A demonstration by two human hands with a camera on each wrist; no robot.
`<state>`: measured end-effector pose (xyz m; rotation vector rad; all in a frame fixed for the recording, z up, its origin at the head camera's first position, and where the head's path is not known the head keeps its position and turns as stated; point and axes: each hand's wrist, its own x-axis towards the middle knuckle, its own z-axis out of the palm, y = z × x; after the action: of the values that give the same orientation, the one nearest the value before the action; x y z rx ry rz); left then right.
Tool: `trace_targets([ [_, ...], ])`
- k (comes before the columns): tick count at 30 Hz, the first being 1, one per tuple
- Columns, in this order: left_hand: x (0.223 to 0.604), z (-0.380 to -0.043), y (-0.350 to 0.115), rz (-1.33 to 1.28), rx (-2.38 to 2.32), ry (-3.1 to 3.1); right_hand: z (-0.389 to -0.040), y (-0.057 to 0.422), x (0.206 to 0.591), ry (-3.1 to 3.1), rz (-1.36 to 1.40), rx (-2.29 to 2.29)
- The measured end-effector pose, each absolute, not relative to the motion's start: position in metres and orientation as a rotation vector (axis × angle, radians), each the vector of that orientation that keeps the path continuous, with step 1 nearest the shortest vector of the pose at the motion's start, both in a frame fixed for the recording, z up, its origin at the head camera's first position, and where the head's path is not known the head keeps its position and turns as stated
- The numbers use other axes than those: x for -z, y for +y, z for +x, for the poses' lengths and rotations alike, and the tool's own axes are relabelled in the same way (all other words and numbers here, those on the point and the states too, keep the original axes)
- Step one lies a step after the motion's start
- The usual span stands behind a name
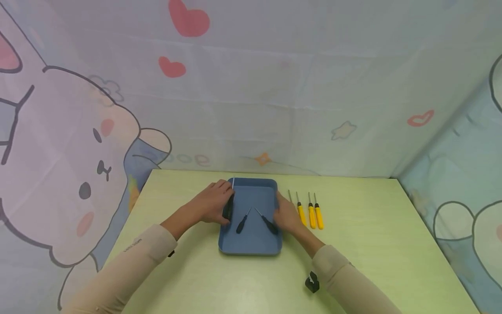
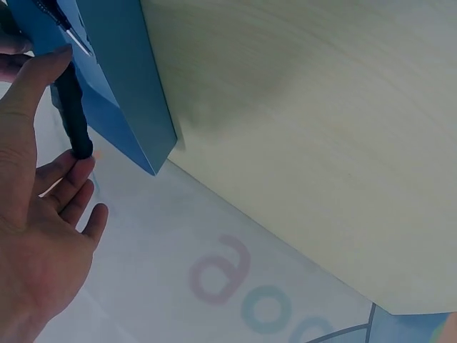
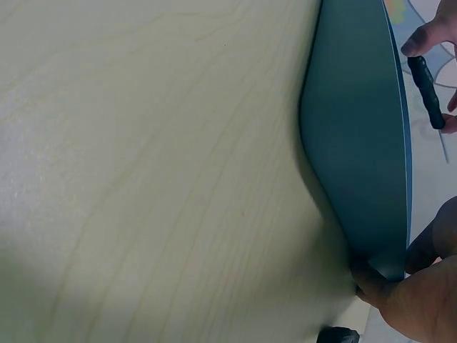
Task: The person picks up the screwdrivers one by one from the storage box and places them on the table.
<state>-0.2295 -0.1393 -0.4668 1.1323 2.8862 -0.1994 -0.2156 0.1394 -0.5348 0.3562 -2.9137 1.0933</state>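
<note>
1. A pale printed backdrop (image 1: 251, 100) fills the top of the head view, a cartoon rabbit at left; below it spreads a yellow-green table (image 1: 368, 226).
2. A blue tray (image 1: 251, 246) sits at the lower centre of the frame, its long sides running up the picture.
3. The left arm enters from lower left. The left hand (image 1: 211, 203) pinches a large black-handled screwdriver (image 1: 228, 208) over the tray's left edge, thumb at the handle's butt, fingertips toward the shaft, tip toward the top; whether the tool touches the tray is hard to tell.
4. The right arm enters from lower right. The right hand (image 1: 288, 213) is clamped on the tray's right wall, thumb and fingers on either side.
5. Inside the tray lie two small black screwdrivers (image 1: 242, 224), tips slanting toward each other.
6. Right of that hand lie yellow-handled screwdrivers (image 1: 311, 218), one partly hidden behind it.
</note>
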Motion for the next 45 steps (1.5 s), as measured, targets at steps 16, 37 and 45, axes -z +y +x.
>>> trace_targets([
  [16, 0.458, -0.232, -0.151, 1.169, 0.044, 2.952, -0.216, 0.140, 0.536, -2.892, 0.365, -1.121],
  [37, 0.460, -0.237, -0.169, 1.087, -0.017, 2.982, -0.217, 0.141, 0.535, -2.915, 0.346, -1.128],
  [45, 0.459, -0.236, -0.176, 1.057, -0.104, 3.004, -0.218, 0.142, 0.538, -2.909, 0.358, -1.126],
])
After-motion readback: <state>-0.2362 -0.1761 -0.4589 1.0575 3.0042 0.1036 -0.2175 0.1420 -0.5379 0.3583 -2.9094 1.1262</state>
